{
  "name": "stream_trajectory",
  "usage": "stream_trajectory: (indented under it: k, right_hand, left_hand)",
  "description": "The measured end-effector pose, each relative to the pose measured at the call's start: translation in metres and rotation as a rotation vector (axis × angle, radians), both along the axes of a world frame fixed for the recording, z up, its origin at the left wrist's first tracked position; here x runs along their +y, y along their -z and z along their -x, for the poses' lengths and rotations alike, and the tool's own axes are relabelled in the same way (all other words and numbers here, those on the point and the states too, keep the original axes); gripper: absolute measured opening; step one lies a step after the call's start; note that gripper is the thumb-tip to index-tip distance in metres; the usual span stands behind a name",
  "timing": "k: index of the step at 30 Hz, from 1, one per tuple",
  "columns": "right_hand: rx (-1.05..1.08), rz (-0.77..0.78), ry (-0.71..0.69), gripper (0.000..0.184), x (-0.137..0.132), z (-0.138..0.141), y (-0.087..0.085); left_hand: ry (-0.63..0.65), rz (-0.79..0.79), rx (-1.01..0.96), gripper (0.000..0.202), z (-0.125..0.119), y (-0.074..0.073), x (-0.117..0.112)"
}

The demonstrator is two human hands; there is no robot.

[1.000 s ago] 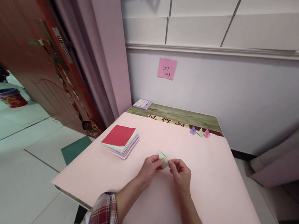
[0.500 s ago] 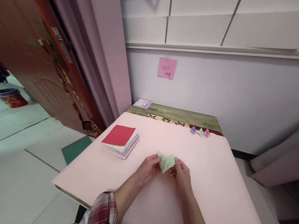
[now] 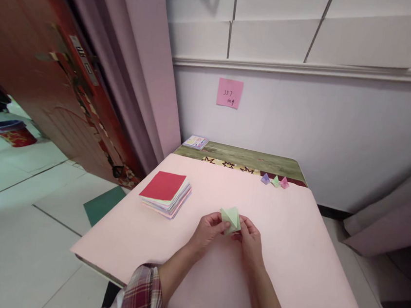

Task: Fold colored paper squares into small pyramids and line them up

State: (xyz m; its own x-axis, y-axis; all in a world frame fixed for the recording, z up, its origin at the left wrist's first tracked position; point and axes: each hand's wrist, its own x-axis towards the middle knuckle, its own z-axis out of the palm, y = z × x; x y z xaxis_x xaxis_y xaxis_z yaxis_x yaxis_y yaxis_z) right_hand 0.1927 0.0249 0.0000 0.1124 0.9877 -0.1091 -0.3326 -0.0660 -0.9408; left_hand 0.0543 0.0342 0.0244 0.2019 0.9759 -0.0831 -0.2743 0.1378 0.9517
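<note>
Green folded paper (image 3: 231, 217) is sitting between two hands over the bench (image 3: 307, 263). At the far left, a red patterned bin (image 3: 17, 134) is standing on the pale tiled floor (image 3: 26, 248); to its right a red-brown door (image 3: 48, 74) is showing its scuffed edge. A mauve curtain (image 3: 142, 59) is hanging next, with a dark green sheet (image 3: 102, 205) lying low beside the bench. On the pink cover (image 3: 115, 247) a stack of paper squares (image 3: 165, 186) is resting, red uppermost; behind it, a small printed pile (image 3: 196, 142) is lying on the wood-grain strip (image 3: 252, 156). A pink note (image 3: 230, 93) reading 357 is clinging to the wall (image 3: 286, 118). The left hand (image 3: 206, 232) is pinching the paper's left side — thumb in front — and the right hand's (image 3: 251, 236) grip is pinching its right edge. Farther right, three small folded pieces (image 3: 275, 181), purple, green and pink, are lining the cover's back edge, and a greyish-pink cloth (image 3: 393, 218) is hanging.
</note>
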Motion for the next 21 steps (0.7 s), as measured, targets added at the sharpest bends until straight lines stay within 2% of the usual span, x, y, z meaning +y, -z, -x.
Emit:
stream_trajectory:
  k: [6,11,15,19,21]
  right_hand:
    - [-0.017,-0.031,-0.056,0.051,-0.002,0.001,-0.001]
    - [-0.105,-0.058,-0.057,0.059,-0.002,0.003,-0.004]
    - [-0.156,-0.179,-0.025,0.066,-0.001,0.002,-0.001]
    - [-0.309,-0.247,0.002,0.046,-0.001,-0.001,0.004]
    - [-0.306,-0.258,-0.019,0.035,0.000,-0.001,0.005]
  left_hand:
    - [-0.128,-0.106,0.133,0.023,0.002,0.003,0.001]
    - [-0.083,-0.135,0.145,0.023,-0.001,-0.004,-0.002]
    - [-0.078,-0.203,0.233,0.020,-0.001,-0.009,-0.004]
    - [-0.175,-0.317,0.408,0.012,0.000,-0.012,-0.006]
    - [-0.212,-0.356,0.450,0.009,0.001,-0.014,-0.007]
